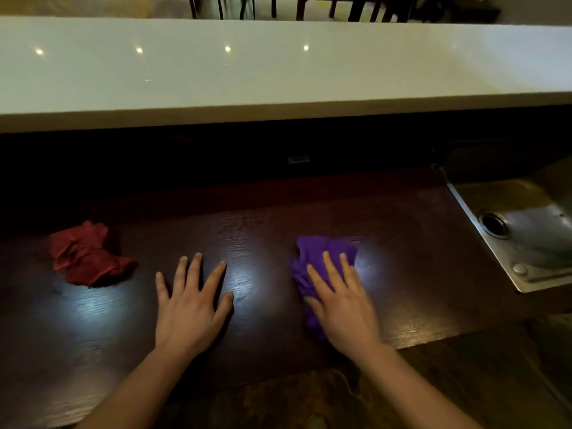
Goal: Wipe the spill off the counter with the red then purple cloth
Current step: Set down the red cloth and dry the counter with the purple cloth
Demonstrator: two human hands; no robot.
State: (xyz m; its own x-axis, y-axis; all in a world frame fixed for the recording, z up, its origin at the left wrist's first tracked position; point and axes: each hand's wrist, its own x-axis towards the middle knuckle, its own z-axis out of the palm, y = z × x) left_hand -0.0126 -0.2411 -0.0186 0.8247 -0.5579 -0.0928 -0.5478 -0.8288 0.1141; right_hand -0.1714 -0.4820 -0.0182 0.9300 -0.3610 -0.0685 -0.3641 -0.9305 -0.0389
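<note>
A crumpled red cloth [88,257] lies on the dark wooden counter [247,236] at the left, touched by neither hand. My left hand [192,305] rests flat on the bare counter with fingers spread, to the right of the red cloth. A purple cloth [318,252] lies bunched right of centre. My right hand [343,301] presses flat on top of it, fingers extended, covering its near part. I cannot make out a spill on the dark, glossy surface.
A steel sink [526,236] with a drain is set into the counter at the right. A raised white ledge [278,66] runs across the back above a dark recess. Chair legs stand beyond it. The counter's front edge lies near my forearms.
</note>
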